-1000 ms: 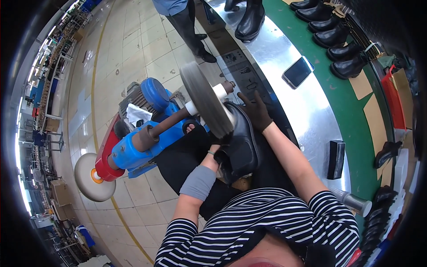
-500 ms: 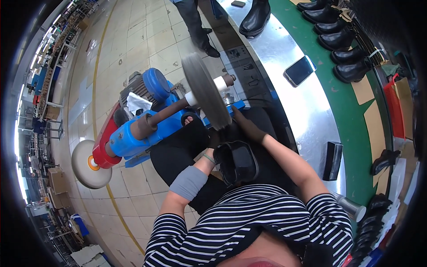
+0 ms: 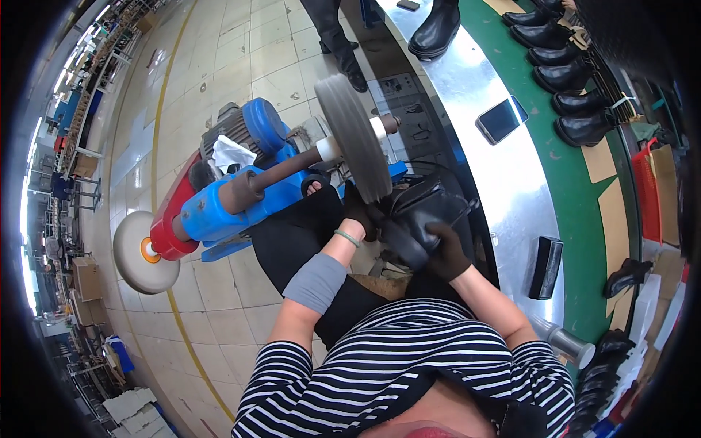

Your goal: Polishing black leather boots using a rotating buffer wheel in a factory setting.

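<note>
A black leather boot is held between my two dark-gloved hands, over my lap and just below the grey buffing wheel. My right hand is closed round the boot's near right side. Beside the wheel's lower edge, my left hand grips the boot's left side; its fingers are partly hidden. The wheel looks smeared, as if spinning. Whether the boot touches it, I cannot tell.
The wheel sits on the shaft of a blue and red machine, with a pale second wheel at its far end. On the metal bench are a phone, a standing boot and a black box. Several boots line the green surface. Another person's legs stand ahead.
The boot has turned and moved up and right, so its opening no longer faces me. My right hand has come back from beyond the wheel's lower edge to the boot's near right side.
</note>
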